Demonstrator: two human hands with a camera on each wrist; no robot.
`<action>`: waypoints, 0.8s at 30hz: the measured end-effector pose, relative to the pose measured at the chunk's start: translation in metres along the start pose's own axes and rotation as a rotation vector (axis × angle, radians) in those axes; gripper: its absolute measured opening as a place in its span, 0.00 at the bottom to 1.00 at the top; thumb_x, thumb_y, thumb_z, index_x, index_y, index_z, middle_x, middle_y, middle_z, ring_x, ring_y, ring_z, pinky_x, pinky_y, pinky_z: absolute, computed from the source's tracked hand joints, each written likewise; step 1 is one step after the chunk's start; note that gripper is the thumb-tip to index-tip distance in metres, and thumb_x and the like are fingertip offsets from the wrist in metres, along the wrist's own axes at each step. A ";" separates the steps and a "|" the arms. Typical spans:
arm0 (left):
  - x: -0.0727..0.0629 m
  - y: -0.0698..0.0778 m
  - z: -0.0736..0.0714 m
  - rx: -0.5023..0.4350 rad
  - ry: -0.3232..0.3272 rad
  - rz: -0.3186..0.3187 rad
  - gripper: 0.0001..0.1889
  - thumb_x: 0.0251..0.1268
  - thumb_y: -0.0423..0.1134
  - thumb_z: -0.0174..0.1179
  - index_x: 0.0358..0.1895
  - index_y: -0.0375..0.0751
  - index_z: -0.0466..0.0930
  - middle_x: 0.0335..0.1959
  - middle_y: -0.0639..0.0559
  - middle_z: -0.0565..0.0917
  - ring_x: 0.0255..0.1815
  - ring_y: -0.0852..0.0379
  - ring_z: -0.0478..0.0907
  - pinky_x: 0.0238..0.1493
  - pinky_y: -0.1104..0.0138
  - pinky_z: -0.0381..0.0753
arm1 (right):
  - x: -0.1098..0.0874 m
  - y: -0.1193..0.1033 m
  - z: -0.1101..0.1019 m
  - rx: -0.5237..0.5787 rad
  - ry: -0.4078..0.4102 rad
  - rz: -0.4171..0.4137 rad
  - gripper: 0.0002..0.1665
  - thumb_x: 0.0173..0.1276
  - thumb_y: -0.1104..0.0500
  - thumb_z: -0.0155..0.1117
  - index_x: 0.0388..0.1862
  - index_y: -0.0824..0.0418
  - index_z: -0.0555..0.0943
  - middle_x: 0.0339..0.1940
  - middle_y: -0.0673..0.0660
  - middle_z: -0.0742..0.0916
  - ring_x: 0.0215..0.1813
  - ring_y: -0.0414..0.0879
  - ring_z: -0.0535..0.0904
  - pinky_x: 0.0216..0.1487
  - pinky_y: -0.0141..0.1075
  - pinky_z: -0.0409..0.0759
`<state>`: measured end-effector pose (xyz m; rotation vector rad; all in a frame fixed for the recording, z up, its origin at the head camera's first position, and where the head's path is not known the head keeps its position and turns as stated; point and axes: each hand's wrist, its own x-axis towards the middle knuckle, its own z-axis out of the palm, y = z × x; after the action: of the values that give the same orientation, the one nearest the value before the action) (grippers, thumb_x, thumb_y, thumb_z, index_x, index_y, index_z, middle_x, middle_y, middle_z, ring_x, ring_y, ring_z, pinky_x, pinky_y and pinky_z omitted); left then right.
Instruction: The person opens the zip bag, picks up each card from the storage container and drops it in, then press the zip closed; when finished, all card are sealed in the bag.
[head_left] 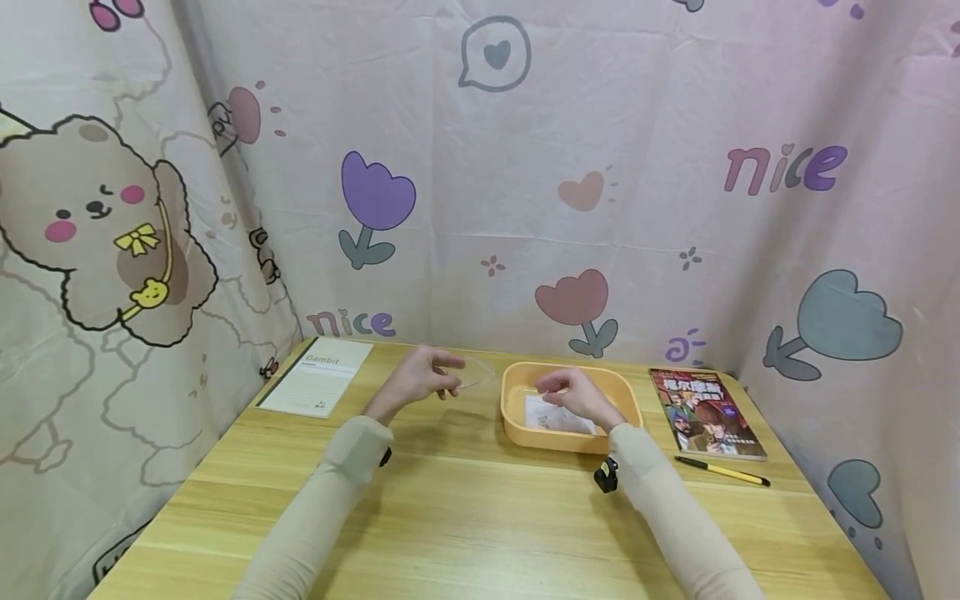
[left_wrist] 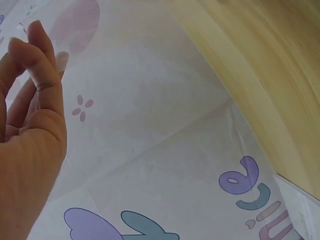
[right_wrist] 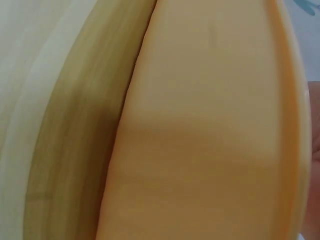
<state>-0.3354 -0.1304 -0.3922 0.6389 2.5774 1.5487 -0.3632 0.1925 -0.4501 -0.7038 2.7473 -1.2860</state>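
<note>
Left of the left hand [head_left: 417, 375], a white Gambit notepad [head_left: 318, 383], flat on the table [head_left: 487, 533]! Across to the right of the right hand [head_left: 581, 395], a colourful book [head_left: 707, 414], and just on its near side, a black-and-yellow pen [head_left: 723, 472]! Behind both hands, flower-printed curtains [head_left: 480, 208]!

A pale curtain [head_left: 480, 167], printed with a bear [head_left: 97, 208], tulips [head_left: 378, 198] and hearts [head_left: 857, 493], hangs behind and beside a wooden table [head_left: 480, 525].

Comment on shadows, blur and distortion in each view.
Head: mostly sharp, with soft shadows on the light-brown wooden table near the bare left hand; left wrist: the pale printed fabric curtain looks dim, and the table's edge bows slightly; right wrist: the rounded orange plastic basket looks blurred, with a darker band across it.
</note>
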 end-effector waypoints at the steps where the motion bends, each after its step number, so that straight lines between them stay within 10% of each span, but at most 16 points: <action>1: 0.000 0.001 0.000 0.005 -0.001 -0.001 0.18 0.58 0.26 0.65 0.54 0.30 0.82 0.50 0.35 0.85 0.31 0.42 0.86 0.28 0.64 0.87 | 0.000 0.002 -0.001 -0.021 -0.012 -0.008 0.15 0.62 0.69 0.67 0.49 0.69 0.84 0.45 0.61 0.89 0.44 0.48 0.83 0.46 0.36 0.83; 7: 0.001 0.003 0.001 0.035 0.010 0.002 0.18 0.58 0.26 0.65 0.54 0.31 0.82 0.49 0.37 0.86 0.24 0.57 0.85 0.30 0.58 0.88 | -0.003 0.016 -0.004 -0.093 -0.087 -0.030 0.18 0.57 0.71 0.70 0.48 0.70 0.84 0.46 0.64 0.88 0.47 0.56 0.82 0.51 0.45 0.83; 18: 0.001 0.004 0.001 0.060 0.026 -0.023 0.19 0.58 0.27 0.65 0.54 0.31 0.82 0.51 0.37 0.85 0.25 0.55 0.85 0.31 0.55 0.88 | -0.002 0.021 0.000 -0.063 -0.134 0.249 0.31 0.49 0.68 0.77 0.55 0.58 0.84 0.56 0.59 0.83 0.54 0.51 0.75 0.64 0.50 0.73; 24: 0.001 0.004 0.005 0.045 0.016 -0.041 0.18 0.58 0.27 0.65 0.54 0.31 0.82 0.50 0.37 0.86 0.27 0.50 0.86 0.27 0.65 0.87 | -0.006 0.023 0.004 -0.046 -0.137 0.223 0.31 0.48 0.71 0.76 0.55 0.58 0.83 0.55 0.58 0.84 0.54 0.51 0.76 0.62 0.48 0.76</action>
<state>-0.3340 -0.1246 -0.3912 0.5766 2.6264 1.4941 -0.3659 0.2055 -0.4707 -0.4523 2.6621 -1.0903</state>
